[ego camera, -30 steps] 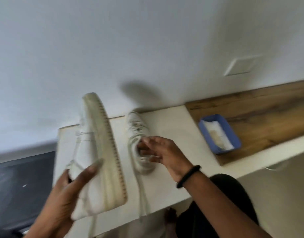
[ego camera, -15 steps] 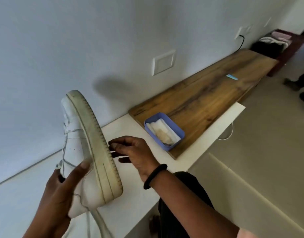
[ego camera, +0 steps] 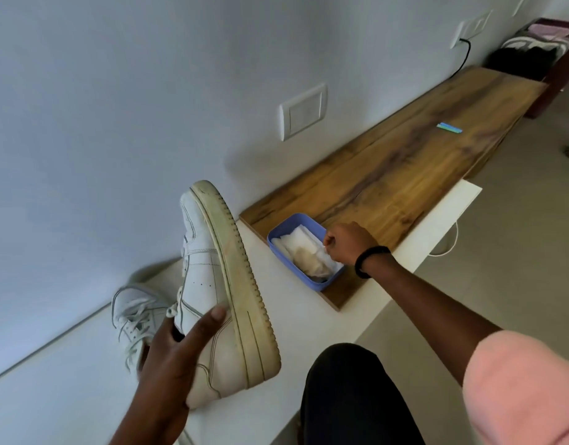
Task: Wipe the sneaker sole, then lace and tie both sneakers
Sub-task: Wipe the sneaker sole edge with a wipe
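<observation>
My left hand (ego camera: 177,351) grips a white sneaker (ego camera: 212,284) by its upper and holds it in the air, its yellowed sole edge turned toward me and to the right. The second white sneaker (ego camera: 132,313) lies on the white table (ego camera: 292,316) behind my left hand, its laces loose. A blue tray (ego camera: 276,242) with white wipes (ego camera: 305,252) stands on the near end of the wooden board (ego camera: 389,184). My right hand (ego camera: 349,240) reaches into that tray and pinches the edge of a wipe.
The table runs along a white wall with a blank switch plate (ego camera: 302,112). A small blue-green strip (ego camera: 449,127) lies far along the board. A cable (ego camera: 463,56) hangs from a wall socket. My knee in dark cloth (ego camera: 350,396) is under the table's edge.
My right hand left the space beside the held sneaker and moved right to the blue tray, where it now pinches a wipe. The left hand keeps holding the sneaker up.
</observation>
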